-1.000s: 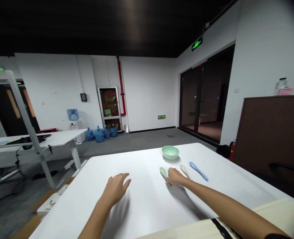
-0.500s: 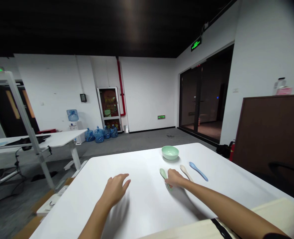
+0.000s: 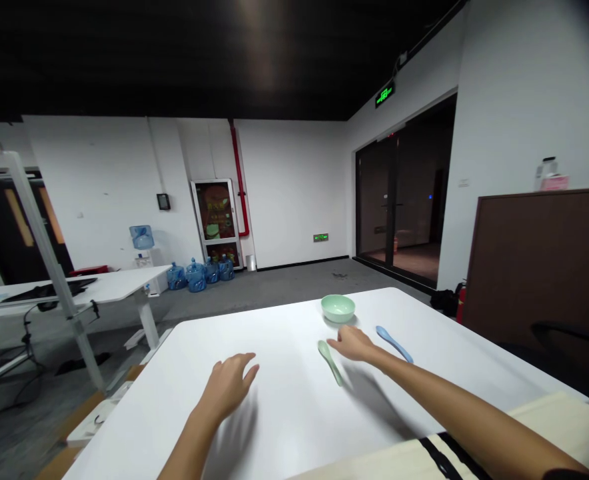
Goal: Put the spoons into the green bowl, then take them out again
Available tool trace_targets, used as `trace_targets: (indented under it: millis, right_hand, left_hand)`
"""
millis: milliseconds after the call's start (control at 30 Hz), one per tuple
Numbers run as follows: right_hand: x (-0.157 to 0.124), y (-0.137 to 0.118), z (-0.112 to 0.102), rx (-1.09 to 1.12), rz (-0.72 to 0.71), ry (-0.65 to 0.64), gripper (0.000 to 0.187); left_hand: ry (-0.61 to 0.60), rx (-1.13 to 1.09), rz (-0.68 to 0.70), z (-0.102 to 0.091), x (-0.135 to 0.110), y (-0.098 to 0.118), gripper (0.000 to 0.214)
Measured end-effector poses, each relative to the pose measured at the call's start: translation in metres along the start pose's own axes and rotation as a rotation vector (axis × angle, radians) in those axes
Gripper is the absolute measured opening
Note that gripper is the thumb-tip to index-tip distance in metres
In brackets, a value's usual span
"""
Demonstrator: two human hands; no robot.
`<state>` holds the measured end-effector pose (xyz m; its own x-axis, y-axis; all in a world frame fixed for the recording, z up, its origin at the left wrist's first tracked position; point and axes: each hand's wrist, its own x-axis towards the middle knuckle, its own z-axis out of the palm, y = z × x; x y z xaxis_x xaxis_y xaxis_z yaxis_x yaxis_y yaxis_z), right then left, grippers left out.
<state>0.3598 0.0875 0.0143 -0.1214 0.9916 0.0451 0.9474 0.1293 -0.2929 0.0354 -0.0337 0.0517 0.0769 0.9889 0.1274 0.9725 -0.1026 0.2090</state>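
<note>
This is an open-plan office: white sit-stand desks (image 3: 74,283) stand on grey carpet (image 3: 274,283), with a water dispenser (image 3: 142,237) and blue bottled-water jugs (image 3: 195,276) by the far wall. A green exit sign (image 3: 384,95), dark glass doors (image 3: 399,200) and a red fire extinguisher (image 3: 459,303) mark a commercial building.

white walls (image 3: 294,187) | grey carpet (image 3: 284,283) | glass doors (image 3: 399,200) (dark beyond) | water cooler (image 3: 141,248) by blue jugs (image 3: 195,276)
</note>
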Motion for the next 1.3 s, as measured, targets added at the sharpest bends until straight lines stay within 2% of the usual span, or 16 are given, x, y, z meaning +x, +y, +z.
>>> trace_targets:
  millis: [167, 300, 467, 667, 867, 1100, 1300]
  right_hand:
    - [-0.009, 0.024, -0.039, 0.077, -0.122, 0.075, 0.048]
    - [-0.027, 0.05, -0.053, 0.111, -0.143, 0.126, 0.057]
    - [-0.047, 0.079, -0.045, 0.058, -0.086, 0.116, 0.071]
    - [-0.05, 0.102, -0.024, 0.005, -0.056, 0.139, 0.072]
    - [-0.051, 0.102, -0.023, -0.014, -0.041, 0.093, 0.07]
    - [-0.051, 0.1, -0.024, 0.009, -0.056, 0.105, 0.061]
    - [-0.033, 0.098, -0.03, -0.035, -0.027, 0.103, 0.052]
  left_hand:
    - [0.005, -0.007, -0.001, 0.001, 0.001, -0.001, 0.051]
    - [0.018, 0.003, 0.003, 0.003, 0.002, -0.002, 0.051]
    - [0.033, 0.005, -0.003, 0.003, 0.003, -0.003, 0.051]
    - [0.019, 0.016, -0.005, 0.001, 0.002, 0.0, 0.051]
    - [-0.003, 0.024, -0.012, -0.002, 0.001, 0.002, 0.054]
    - [0.001, 0.029, -0.016, -0.001, 0.002, 0.001, 0.053]
    - [0.021, 0.015, -0.007, 0.002, 0.002, -0.001, 0.052]
